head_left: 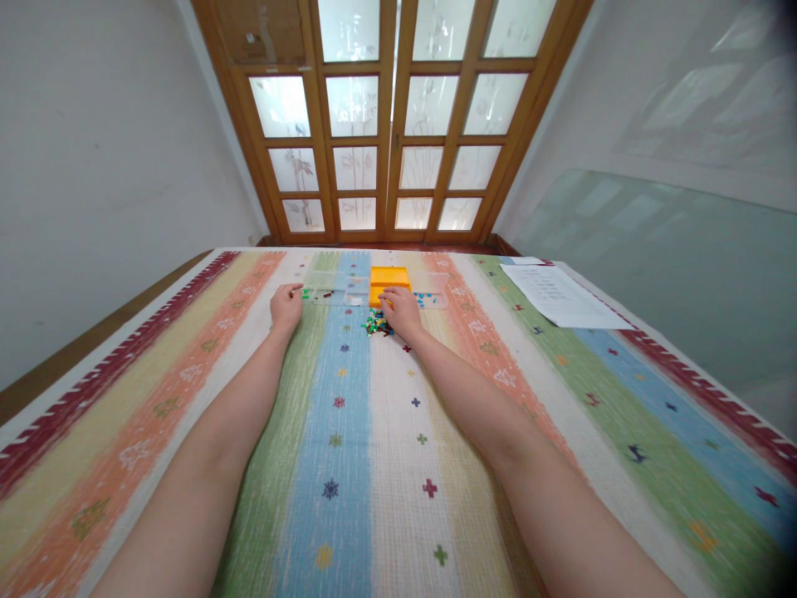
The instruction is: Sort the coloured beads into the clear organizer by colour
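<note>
My left hand [286,306] is at the left end of a clear plastic box [321,301], its fingers curled in beside small green pieces [305,294]. Whether those fingers grip the box's edge or a small piece is too small to tell. Over the front of a yellow box [389,275] with its lid up, my right hand [402,311] holds its fingers bent toward the thumb; anything between them is hidden. Just below it lies a mixed pile of tiny green, blue, yellow and dark pieces [375,324], partly covered by the hand.
Another clear box [441,299] with small blue pieces [426,299] stands right of the yellow one. Printed white sheets [560,295] lie at the table's right side. A striped, patterned cloth [336,515] covers the table. Wooden glass-paned doors [386,141] stand behind.
</note>
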`<action>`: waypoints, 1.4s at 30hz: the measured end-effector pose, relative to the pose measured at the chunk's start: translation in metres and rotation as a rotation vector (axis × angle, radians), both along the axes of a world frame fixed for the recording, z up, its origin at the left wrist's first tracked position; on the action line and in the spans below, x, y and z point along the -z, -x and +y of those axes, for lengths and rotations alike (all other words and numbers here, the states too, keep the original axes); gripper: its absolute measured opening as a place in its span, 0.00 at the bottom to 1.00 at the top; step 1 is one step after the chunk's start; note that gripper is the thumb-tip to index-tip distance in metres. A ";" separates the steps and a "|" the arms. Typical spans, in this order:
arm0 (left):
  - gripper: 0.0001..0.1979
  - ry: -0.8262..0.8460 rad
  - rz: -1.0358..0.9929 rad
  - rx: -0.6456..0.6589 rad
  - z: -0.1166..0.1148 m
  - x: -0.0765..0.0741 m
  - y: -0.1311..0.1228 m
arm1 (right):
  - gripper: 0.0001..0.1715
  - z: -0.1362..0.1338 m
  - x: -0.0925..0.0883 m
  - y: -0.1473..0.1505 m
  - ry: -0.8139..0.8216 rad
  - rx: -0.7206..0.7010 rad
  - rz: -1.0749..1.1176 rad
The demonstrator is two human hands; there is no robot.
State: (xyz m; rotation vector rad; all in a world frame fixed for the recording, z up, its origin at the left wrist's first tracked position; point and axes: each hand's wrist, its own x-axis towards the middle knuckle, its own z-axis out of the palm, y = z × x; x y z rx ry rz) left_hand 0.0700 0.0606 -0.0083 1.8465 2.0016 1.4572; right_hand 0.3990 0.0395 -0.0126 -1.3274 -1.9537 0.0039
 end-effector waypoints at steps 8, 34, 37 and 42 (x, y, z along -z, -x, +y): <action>0.17 0.012 0.106 0.134 0.001 0.007 -0.010 | 0.14 -0.010 -0.006 0.007 0.058 -0.159 -0.134; 0.17 0.036 0.187 0.310 -0.012 0.001 -0.034 | 0.22 -0.023 -0.017 0.018 0.014 -0.209 -0.275; 0.16 0.051 0.224 0.348 -0.012 0.001 -0.036 | 0.23 -0.015 -0.016 0.007 -0.005 -0.067 -0.145; 0.15 0.076 0.339 0.486 -0.018 -0.003 -0.052 | 0.21 0.000 -0.010 -0.010 0.014 0.077 -0.040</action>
